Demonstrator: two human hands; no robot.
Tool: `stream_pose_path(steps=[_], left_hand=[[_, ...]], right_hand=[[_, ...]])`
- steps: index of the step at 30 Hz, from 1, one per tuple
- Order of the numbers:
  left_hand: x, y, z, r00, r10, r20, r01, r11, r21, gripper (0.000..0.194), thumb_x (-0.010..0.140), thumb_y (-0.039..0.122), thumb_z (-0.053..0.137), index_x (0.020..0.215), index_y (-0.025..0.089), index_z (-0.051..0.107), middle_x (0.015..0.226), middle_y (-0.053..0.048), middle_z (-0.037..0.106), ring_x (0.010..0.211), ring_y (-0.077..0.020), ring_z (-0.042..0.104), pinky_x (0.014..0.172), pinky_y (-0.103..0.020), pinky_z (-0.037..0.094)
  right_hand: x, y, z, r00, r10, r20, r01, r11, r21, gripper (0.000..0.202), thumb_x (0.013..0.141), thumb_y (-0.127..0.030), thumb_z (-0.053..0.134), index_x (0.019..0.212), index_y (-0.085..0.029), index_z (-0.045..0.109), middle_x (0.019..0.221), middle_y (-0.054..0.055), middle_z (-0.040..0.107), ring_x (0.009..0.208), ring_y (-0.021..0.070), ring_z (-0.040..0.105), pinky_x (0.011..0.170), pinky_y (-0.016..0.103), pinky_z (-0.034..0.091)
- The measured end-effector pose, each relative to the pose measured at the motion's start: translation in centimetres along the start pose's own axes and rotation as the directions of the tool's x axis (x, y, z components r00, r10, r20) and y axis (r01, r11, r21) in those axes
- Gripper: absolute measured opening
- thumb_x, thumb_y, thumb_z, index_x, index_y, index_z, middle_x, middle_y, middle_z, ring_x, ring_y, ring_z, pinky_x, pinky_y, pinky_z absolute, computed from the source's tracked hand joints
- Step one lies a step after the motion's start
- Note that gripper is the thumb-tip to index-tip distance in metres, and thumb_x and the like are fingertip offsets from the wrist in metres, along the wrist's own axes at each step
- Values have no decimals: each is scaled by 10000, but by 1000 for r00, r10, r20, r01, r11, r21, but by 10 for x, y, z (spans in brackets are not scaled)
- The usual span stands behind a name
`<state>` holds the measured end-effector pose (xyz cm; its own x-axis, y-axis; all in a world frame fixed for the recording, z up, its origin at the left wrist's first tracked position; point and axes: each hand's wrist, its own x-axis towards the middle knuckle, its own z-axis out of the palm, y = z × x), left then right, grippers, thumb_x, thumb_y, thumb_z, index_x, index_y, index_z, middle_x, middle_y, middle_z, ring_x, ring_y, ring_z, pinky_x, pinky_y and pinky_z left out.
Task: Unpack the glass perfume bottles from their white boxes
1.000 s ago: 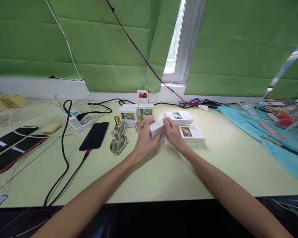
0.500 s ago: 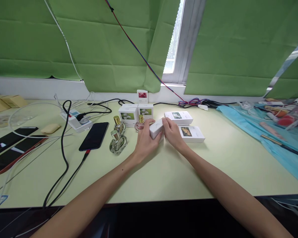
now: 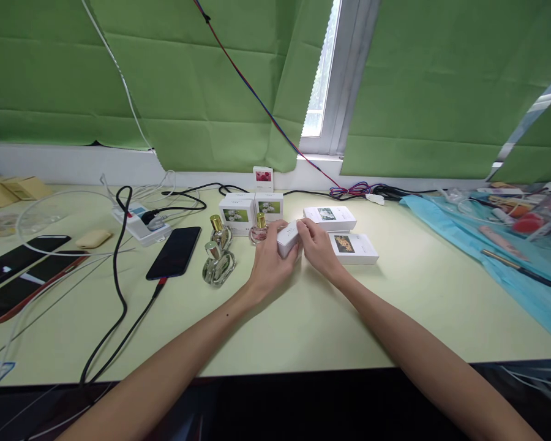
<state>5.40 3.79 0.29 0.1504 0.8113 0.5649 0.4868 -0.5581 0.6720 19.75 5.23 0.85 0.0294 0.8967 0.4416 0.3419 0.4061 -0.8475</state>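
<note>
Two hands on one small white box (image 3: 288, 237), just above the counter (image 3: 303, 318). Left hand (image 3: 270, 260) wrapped round the near end from below, grip clamped on the box. Right hand (image 3: 319, 248) pinching the far right end, fingertips (image 3: 302, 225) pressed on the box's top edge. Box tilted, long side running left to right between both hands, so equally near to each. Just behind on the right, two flat white boxes (image 3: 353, 247) lying down. Just to the left, three little perfume bottles (image 3: 218, 264) standing up, close to the left hand but apart from it.
</note>
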Motion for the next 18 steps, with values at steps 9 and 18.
stream_pose_path(steps=[9, 18], left_hand=[[-1, -1, 1, 1000, 20, -2, -20, 1000, -15, 387, 889, 282, 662, 1237, 255, 493, 1113, -76, 704, 893, -213, 686, 758, -341, 538], [-1, -3, 1, 999, 42, 0, -42, 999, -17, 377, 905, 275, 636, 1249, 252, 483, 1159, -91, 699, 938, -222, 692, 787, -355, 546]], right_hand=[[-1, 0, 0, 999, 16, 32, -16, 1000, -19, 335, 994, -502, 428, 911, -226, 598, 773, -5, 578, 723, 172, 519, 693, 297, 397], [-2, 0, 0, 997, 33, 66, -34, 999, 12, 324, 972, -530, 460, 930, -236, 589, 729, -13, 555, 670, 169, 510, 625, 285, 400]])
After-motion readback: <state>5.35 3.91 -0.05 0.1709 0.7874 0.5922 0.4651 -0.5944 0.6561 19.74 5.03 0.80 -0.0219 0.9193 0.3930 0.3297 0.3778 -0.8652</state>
